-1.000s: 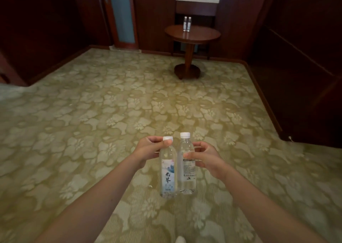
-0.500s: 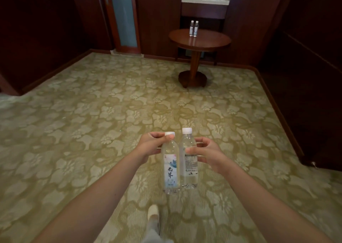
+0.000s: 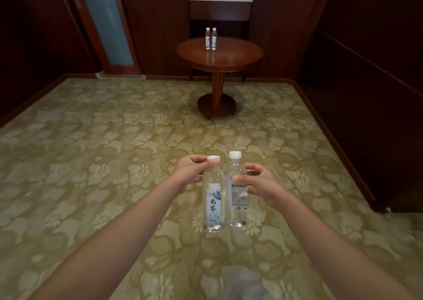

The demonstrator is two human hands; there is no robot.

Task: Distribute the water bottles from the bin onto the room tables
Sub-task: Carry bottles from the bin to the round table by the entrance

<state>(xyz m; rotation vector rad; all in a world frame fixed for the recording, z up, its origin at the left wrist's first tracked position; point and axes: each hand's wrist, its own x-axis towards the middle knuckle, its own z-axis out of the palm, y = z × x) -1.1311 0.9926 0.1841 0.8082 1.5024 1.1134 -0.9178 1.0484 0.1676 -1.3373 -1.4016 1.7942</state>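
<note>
Plainly, the left grip [image 3: 188,174] pinched the white cap of a clear plastic water bottle with a blue-and-white label [image 3: 213,199], and the right grip [image 3: 261,185] curled round the shoulder of a second clear bottle [image 3: 238,199]. Both bottles hung upright and touching, caps up, long axes vertical, above the patterned green carpet [image 3: 91,162]. The round dark wooden table [image 3: 233,56], already bearing two small bottles [image 3: 210,38], had drawn nearer than a moment before, so placing was probably close.

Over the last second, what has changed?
The person has walked closer to the round brown wooden table, now larger in view. Unchanged: the left hand holds the blue-labelled clear plastic bottle, the right hand the second clear bottle; two small bottles stand on the table.
</note>
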